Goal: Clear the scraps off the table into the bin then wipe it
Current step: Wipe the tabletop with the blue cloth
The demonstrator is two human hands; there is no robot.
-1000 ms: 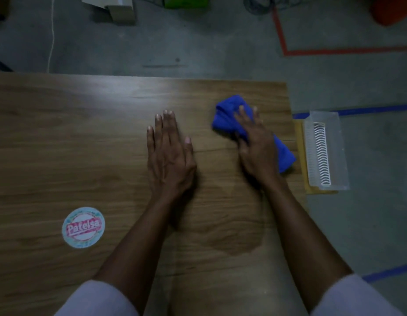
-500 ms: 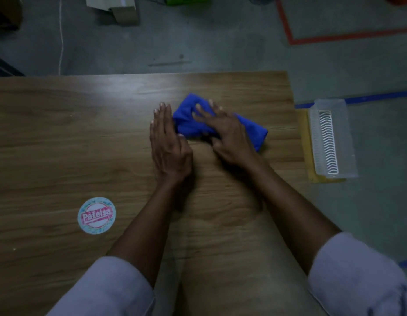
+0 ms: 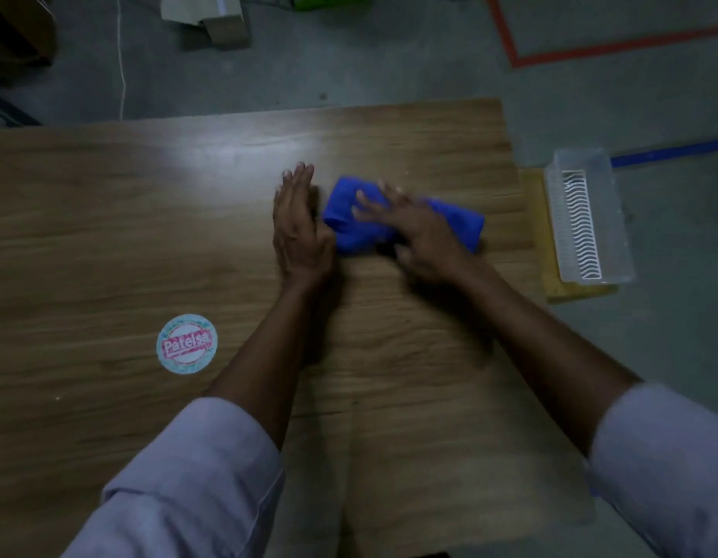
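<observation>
1. Fingers (image 3: pixel 391 197) of right hand (image 3: pixel 423 235) are spreading wide and straight, pressing down on blue cloth (image 3: pixel 341 219) without curling round it.
2. Cloth is lying bunched on desk (image 3: pixel 108 235), toward the far right corner.
3. Left hand (image 3: pixel 301 231) is standing on its edge just beside the cloth's left end, fingers (image 3: pixel 299 183) straight, together, holding nothing; contact with the cloth unclear.
4. Clear slotted bin (image 3: pixel 590 219) is sitting off the desk's right edge.
5. Round sticker (image 3: pixel 187 343) is lying well left of both hands.
</observation>
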